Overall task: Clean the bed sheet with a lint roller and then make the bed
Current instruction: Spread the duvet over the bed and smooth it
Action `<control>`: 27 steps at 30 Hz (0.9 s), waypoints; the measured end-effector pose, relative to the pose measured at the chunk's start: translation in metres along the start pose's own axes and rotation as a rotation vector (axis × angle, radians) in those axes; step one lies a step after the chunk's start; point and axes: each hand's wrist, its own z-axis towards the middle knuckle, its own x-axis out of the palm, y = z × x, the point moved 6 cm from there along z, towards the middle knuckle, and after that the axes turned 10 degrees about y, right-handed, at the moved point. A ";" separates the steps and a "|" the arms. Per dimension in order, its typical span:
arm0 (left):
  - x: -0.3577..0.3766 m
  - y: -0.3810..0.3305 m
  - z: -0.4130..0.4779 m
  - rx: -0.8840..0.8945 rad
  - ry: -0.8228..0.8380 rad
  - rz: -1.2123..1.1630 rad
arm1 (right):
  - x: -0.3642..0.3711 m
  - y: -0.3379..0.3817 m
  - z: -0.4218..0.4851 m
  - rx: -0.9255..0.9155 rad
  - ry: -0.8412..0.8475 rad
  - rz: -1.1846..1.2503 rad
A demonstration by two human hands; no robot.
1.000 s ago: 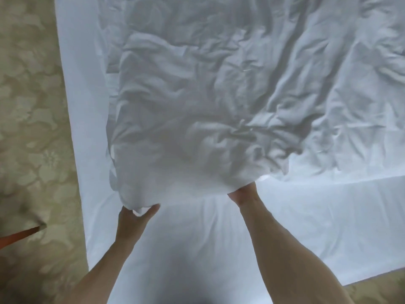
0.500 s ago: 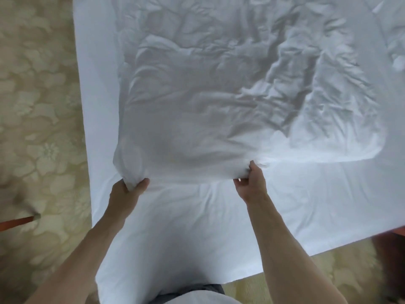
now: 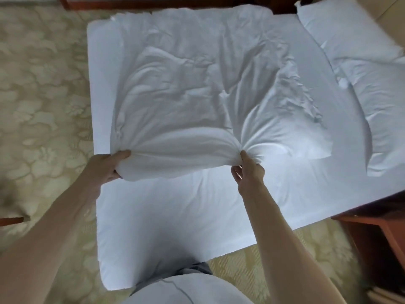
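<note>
A white duvet lies spread and wrinkled over the upper part of the bed, on a white bed sheet. My left hand grips the duvet's near left corner, fingers curled round the bunched cloth. My right hand pinches the near edge further right, where folds fan out from my fingers. A white pillow lies at the bed's far right. No lint roller is in view.
Patterned beige carpet surrounds the bed on the left and near side. A reddish wooden piece of furniture stands at the right, near the bed's corner. A dark wooden board runs along the top.
The duvet, held up and billowing before, has come down flat onto the bed. Both hands have lowered with its near edge, and the view now takes in the whole bed.
</note>
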 end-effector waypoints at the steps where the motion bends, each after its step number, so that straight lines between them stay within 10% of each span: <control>1: 0.000 0.009 0.003 -0.012 -0.006 -0.025 | 0.004 -0.003 0.004 0.045 0.034 0.030; 14: 0.062 0.199 -0.009 -0.347 -0.136 -0.140 | -0.104 -0.077 0.027 0.308 0.055 0.017; 21: 0.210 0.176 -0.010 -0.334 0.149 0.012 | -0.168 -0.022 0.075 0.231 -0.026 0.054; 27: 0.351 0.184 0.031 -0.394 0.037 -0.280 | -0.223 0.029 0.177 0.086 -0.160 0.000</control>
